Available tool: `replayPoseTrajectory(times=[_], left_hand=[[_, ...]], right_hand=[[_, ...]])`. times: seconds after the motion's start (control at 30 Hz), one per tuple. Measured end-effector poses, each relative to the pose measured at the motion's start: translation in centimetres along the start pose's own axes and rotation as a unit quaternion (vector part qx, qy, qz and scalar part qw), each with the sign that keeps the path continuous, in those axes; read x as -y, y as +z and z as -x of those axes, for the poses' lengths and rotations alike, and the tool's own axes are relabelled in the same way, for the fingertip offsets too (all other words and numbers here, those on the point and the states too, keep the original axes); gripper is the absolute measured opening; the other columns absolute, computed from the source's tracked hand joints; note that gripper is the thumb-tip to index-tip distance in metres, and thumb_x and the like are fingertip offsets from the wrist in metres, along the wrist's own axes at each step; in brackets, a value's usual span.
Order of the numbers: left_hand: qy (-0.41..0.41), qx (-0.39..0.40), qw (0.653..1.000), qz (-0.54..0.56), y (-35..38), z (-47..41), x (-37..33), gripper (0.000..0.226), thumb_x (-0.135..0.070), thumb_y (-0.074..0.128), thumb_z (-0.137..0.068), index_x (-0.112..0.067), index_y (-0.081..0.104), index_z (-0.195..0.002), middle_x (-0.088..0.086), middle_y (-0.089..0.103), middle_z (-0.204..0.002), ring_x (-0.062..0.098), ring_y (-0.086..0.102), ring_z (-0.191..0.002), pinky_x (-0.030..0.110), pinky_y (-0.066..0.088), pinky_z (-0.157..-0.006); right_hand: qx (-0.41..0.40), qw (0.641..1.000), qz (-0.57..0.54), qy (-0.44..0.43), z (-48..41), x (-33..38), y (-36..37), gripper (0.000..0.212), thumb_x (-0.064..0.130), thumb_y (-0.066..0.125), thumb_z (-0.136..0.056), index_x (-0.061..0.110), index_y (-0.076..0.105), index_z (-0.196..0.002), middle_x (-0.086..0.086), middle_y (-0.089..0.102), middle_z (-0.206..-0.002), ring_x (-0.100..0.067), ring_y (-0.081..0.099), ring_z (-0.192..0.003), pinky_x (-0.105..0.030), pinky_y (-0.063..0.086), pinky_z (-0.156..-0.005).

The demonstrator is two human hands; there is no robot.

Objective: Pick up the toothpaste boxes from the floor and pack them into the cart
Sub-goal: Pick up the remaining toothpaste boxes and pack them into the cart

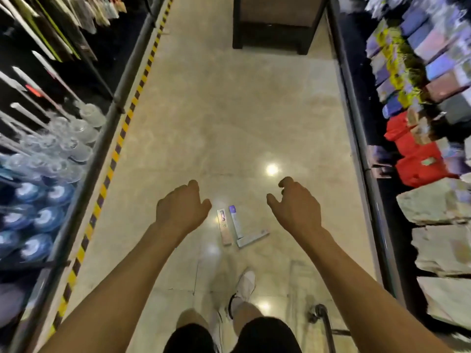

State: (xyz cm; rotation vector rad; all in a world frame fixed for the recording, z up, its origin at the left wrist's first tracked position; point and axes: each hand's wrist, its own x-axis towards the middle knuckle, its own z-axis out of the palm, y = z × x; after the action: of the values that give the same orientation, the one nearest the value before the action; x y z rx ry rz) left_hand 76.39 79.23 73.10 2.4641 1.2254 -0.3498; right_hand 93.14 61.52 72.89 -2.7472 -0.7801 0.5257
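Note:
Three toothpaste boxes lie on the shiny beige floor between my hands: a pale one (224, 227) on the left, one with a purple end (235, 221) beside it, and a third (252, 238) lying crosswise at their near ends. My left hand (182, 205) hovers above the floor to their left, fingers loosely curled and empty. My right hand (295, 202) hovers to their right, also loosely curled and empty. A dark metal part of the cart (323, 317) shows at the bottom right; the rest of it is out of view.
Shelves line both sides of the aisle: brushes and bottles on the left behind a yellow-black floor stripe (122, 135), boxed goods and red packs (418, 159) on the right. A dark display stand (277, 21) blocks the far end. My feet (244, 286) are just behind the boxes.

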Motion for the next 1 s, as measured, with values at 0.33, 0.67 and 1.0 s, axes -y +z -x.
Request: replayPoseTrajectory(times=[0.33,0.67,1.0], left_hand=[[-0.018,0.122,0.992,0.024,28.4,-19.7,2.5,0.048,-0.049,0.053,-0.095,-0.020,0.051,-0.134,0.003,0.065,-0.122,0.029,0.061,-0.109,0.038,0.047,-0.084],[-0.063,0.162,0.985,-0.010,56.8,-32.0,8.3,0.047,-0.040,0.059,-0.092,-0.005,0.050,-0.122,0.017,0.062,-0.118,0.039,0.059,-0.109,0.035,0.037,-0.075],[-0.164,0.133,0.977,0.030,75.3,-38.3,10.2,0.093,-0.060,0.068,-0.081,-0.001,0.030,-0.142,0.017,0.051,-0.133,0.041,0.055,-0.119,0.047,0.044,-0.094]], right_hand=[[0.075,0.983,-0.019,0.166,-13.1,-12.5,26.9,0.050,0.055,0.058,-0.094,0.021,0.049,-0.130,-0.001,0.066,-0.118,-0.027,0.063,-0.107,-0.037,0.047,-0.079],[0.118,0.943,-0.070,0.305,-18.1,-21.4,56.1,0.061,0.061,0.056,-0.094,0.013,0.047,-0.131,-0.008,0.066,-0.118,-0.032,0.063,-0.108,-0.039,0.045,-0.080],[0.109,0.897,-0.139,0.406,-23.9,-27.0,75.0,0.094,0.071,0.053,-0.091,0.003,0.022,-0.147,-0.016,0.057,-0.133,-0.036,0.060,-0.116,-0.042,0.046,-0.089]])
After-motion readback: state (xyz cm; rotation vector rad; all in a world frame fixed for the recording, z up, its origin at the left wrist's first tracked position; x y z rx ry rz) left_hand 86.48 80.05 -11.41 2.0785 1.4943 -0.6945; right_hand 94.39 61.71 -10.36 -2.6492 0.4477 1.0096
